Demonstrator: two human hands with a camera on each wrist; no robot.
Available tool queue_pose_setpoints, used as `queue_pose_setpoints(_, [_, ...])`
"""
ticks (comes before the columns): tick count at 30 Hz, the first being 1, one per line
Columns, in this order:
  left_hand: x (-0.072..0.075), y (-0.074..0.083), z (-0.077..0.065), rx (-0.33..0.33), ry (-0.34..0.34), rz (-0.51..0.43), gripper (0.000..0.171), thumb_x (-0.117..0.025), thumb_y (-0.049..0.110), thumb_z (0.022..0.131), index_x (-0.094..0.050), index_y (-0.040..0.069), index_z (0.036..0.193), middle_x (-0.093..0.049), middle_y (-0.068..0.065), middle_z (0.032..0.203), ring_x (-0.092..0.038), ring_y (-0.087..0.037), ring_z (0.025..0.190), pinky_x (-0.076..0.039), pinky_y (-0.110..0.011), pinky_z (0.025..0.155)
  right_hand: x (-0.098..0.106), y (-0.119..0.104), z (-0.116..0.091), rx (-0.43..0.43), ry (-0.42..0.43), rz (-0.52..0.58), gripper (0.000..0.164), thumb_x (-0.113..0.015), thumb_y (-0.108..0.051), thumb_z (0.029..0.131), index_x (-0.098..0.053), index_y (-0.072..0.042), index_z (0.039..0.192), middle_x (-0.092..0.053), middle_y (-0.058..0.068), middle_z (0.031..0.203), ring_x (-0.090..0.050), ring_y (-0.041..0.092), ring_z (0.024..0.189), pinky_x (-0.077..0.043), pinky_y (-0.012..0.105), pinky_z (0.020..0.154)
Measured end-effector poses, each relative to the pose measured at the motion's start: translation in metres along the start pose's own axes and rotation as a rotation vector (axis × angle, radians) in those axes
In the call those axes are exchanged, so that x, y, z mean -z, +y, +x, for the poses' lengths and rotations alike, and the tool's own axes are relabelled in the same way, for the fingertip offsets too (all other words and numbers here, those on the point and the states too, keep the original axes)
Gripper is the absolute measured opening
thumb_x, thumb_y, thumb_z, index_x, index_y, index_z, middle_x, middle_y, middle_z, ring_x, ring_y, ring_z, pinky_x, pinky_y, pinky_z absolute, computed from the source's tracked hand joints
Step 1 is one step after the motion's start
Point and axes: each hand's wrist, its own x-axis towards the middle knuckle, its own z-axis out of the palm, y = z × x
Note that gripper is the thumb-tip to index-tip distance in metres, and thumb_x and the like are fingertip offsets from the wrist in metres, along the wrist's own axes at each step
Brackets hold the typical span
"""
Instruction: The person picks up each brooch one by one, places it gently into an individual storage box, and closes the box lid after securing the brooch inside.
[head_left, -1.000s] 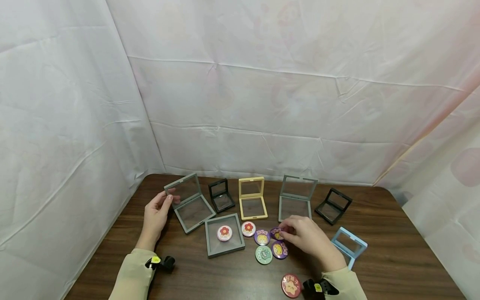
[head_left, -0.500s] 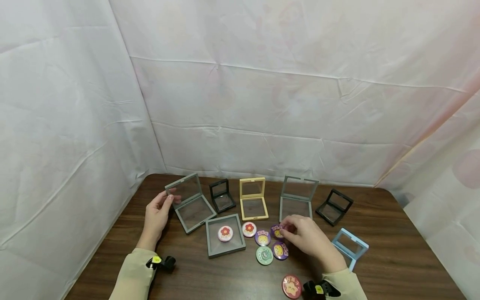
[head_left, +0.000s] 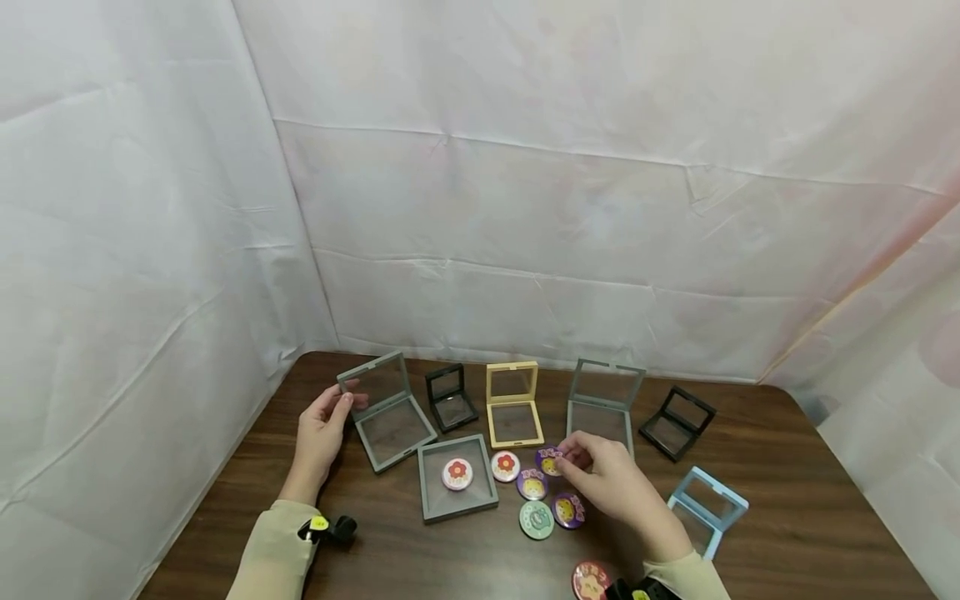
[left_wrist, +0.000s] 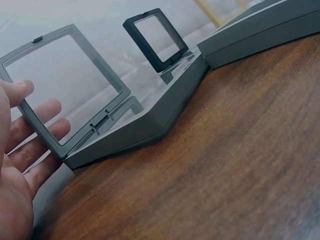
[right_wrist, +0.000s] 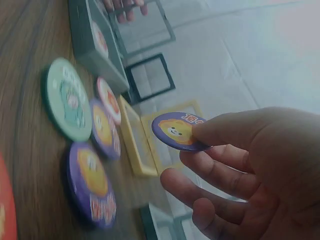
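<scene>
White cloth with faint pink patches [head_left: 525, 200] stands behind and beside a dark wood-grain table [head_left: 405, 558], on which everything else is set out. Two pale sleeves [head_left: 272, 546] reach in from the near edge.

The left hand [head_left: 318, 433] is at the left of the table; its grip pinches the raised lid of the left gray frame [head_left: 384, 405], thumb on the near face and fingers spread behind. The right hand [head_left: 607, 475] is at the right of the middle, its grip pinching a purple badge between thumb and index finger while the other fingers curve loosely below.

The left gray frame stands hinged wide, base on the table, and the right gray frame [head_left: 600, 406] stands the same way behind the right hand. A flat gray frame [head_left: 460, 510] lies near the middle. The yellow frame [head_left: 513, 401] stands unfolded between the two hinged gray ones; the light blue frame [head_left: 697, 511] sits tilted beside the right forearm. The left black frame [head_left: 447, 395] and right black frame [head_left: 680, 422], both small, are unfolded too.

A red badge [head_left: 591, 581] lies by the right wrist, partly cut off. A green badge [head_left: 536, 520] lies near a purple lion badge [head_left: 532, 484] and another purple one [head_left: 567, 511]. The held purple badge [right_wrist: 172, 131] is lifted above these. Smallest are two white badges with red flowers, one [head_left: 506, 467] on the table and one [head_left: 457, 474] at the middle of the flat gray frame.
</scene>
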Motion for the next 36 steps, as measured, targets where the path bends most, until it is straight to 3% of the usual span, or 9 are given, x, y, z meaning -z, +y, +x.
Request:
queue_pose_setpoints(8, [-0.001,0.0,0.0,-0.002,0.008,-0.027,0.034,-0.06,0.02,0.115,-0.07,0.003,0.143,-0.078,-0.026,0.118,-0.075,-0.011,0.105,-0.05,-0.017,0.099,-0.019,-0.022,0.02,0.016,0.011,0.03,0.005,-0.076,-0.019,0.105,-0.075,-0.014,0.108,-0.073,-0.01,0.091,-0.068,0.005,0.079,-0.057,0.026,0.067])
queue_pose_setpoints(18, [-0.002,0.0,0.001,-0.011,-0.009,-0.039,0.034,-0.061,0.018,0.115,-0.069,0.001,0.142,-0.078,-0.025,0.117,-0.075,-0.013,0.106,-0.051,-0.018,0.099,-0.053,-0.054,0.06,-0.004,0.08,0.08,0.006,-0.079,-0.016,0.103,-0.078,-0.011,0.105,-0.075,-0.008,0.089,-0.069,0.007,0.079,-0.058,0.027,0.071])
queue_pose_setpoints(28, [0.001,-0.001,0.003,-0.004,-0.029,-0.035,0.033,-0.061,0.02,0.115,-0.07,0.004,0.142,-0.079,-0.023,0.119,-0.076,-0.013,0.106,-0.052,-0.018,0.099,-0.085,-0.074,0.095,-0.012,0.069,0.077,0.01,-0.079,-0.015,0.102,-0.08,-0.005,0.104,-0.077,-0.002,0.089,-0.07,0.009,0.078,-0.059,0.028,0.068])
queue_pose_setpoints(36, [0.003,-0.001,0.003,-0.027,-0.043,-0.038,0.032,-0.059,0.016,0.115,-0.07,0.0,0.142,-0.078,-0.027,0.119,-0.077,-0.017,0.107,-0.053,-0.018,0.099,-0.111,-0.083,0.116,-0.076,0.009,0.188,0.012,-0.079,-0.01,0.102,-0.075,-0.003,0.111,-0.076,-0.001,0.085,-0.068,0.008,0.069,-0.056,0.025,0.061])
